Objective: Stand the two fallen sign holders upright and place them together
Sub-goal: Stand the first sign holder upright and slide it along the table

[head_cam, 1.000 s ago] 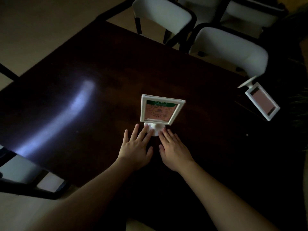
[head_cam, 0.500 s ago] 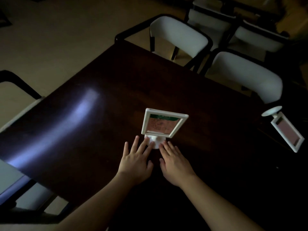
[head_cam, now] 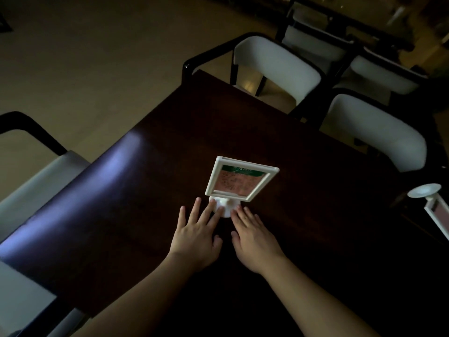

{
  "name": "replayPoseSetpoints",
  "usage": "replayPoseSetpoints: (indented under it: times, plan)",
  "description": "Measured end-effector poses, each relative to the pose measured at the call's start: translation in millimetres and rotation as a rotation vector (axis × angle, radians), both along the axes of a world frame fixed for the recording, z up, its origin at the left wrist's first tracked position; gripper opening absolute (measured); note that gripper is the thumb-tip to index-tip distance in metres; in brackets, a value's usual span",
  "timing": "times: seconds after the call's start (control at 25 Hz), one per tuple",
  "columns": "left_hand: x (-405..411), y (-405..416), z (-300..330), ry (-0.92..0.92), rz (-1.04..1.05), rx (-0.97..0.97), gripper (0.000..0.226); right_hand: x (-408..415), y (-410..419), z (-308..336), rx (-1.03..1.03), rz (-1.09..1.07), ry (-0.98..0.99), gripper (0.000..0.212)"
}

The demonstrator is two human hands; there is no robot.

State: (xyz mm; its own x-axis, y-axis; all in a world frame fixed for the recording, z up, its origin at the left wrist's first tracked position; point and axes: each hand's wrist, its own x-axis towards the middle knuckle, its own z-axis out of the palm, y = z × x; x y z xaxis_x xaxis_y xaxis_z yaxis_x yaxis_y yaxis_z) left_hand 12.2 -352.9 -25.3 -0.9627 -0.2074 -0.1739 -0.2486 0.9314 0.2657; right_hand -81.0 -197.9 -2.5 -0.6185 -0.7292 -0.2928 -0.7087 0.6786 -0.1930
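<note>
Hands, left (head_cam: 197, 235) and right (head_cam: 254, 237), grips flat and spread, touch the upright sign holder (head_cam: 239, 182), facing them.

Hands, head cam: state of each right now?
Left hand: open, flat on the table, fingertips touching the upright sign holder base.
Right hand: open, same, holding nothing.

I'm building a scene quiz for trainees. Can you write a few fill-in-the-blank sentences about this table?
1. The near sign holder stands ____ on the table.
2. Both hands rest at its round ____.
3. The far sign holder lies ____ at the right edge.

Answers: upright; base; fallen
</note>
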Motion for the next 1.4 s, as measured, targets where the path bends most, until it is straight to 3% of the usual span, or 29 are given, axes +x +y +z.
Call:
replayPoseSetpoints:
  times: [0.68,1.4]
  plan:
    - [-39,-123,3,0.040,0.156,-0.003,0.074,-57,-136,-7,-0.059,0.109,-0.005,0.057]
    - [-40,-153,5,0.023,0.232,0.006,0.072,-65,-179,-2,-0.020,0.148,-0.036,0.055]
